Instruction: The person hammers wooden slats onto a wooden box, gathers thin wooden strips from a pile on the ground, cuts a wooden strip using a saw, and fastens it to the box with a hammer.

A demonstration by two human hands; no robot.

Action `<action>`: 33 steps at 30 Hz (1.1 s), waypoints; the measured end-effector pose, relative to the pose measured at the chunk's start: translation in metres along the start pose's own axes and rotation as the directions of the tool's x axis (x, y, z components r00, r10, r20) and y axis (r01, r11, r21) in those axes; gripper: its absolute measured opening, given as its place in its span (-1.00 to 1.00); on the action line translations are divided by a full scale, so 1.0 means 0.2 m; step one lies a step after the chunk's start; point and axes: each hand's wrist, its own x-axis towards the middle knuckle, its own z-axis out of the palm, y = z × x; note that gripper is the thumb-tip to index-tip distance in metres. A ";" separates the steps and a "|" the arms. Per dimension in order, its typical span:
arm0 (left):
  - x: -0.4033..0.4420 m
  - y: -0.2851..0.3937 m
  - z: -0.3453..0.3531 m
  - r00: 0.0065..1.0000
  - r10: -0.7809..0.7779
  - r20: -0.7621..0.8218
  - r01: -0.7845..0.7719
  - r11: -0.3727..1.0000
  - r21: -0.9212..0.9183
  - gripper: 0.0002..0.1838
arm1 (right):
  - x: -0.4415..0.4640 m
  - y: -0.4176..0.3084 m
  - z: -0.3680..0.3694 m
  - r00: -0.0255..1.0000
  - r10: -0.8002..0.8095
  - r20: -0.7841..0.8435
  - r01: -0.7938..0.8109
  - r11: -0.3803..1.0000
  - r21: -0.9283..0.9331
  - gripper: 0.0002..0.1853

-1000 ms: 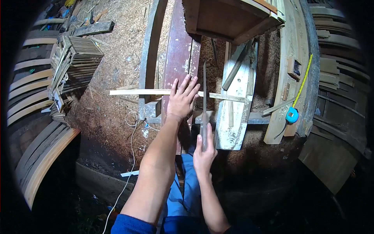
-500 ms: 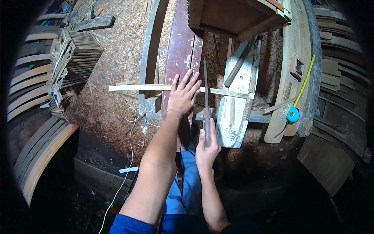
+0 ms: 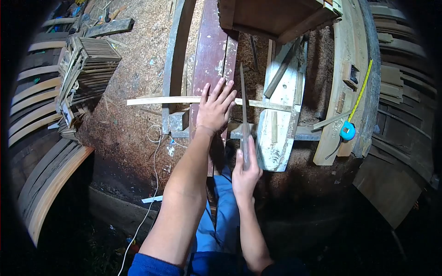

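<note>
My left hand (image 3: 215, 109) lies flat with its fingers spread, pressing a thin wooden strip (image 3: 156, 100) onto the dark red plank (image 3: 210, 60). The strip runs crosswise, with its left end beyond the grey beam and its right end over a whitish board (image 3: 271, 142). My right hand (image 3: 247, 172) is wrapped round the handle of a handsaw (image 3: 243, 96). The narrow blade points away from me and crosses the strip just right of the red plank, close to my left fingertips.
A teal tape measure (image 3: 347, 131) with its yellow blade out lies on boards at the right. A wooden box-like piece (image 3: 276, 18) stands at the top. Bundled slats (image 3: 96, 64) and curved wood pieces (image 3: 60, 193) are at the left. A white cord (image 3: 157, 184) hangs nearby.
The saw and my right hand have shifted slightly, and the blade tilts a little more to the left at its tip. My left hand stays on the strip.
</note>
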 end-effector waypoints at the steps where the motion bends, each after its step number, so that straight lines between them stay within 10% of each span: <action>1: 0.00 0.00 0.01 1.000 0.006 -0.022 -0.006 1.000 0.005 -0.55 | 0.04 -0.03 0.00 0.998 0.055 0.032 -0.054 0.998 -0.010 -0.52; 33: 0.00 -0.01 -0.02 1.000 0.008 0.000 -0.008 0.999 -0.046 -0.54 | -0.11 0.09 0.10 0.993 0.120 -0.004 -0.120 0.993 -0.001 -0.48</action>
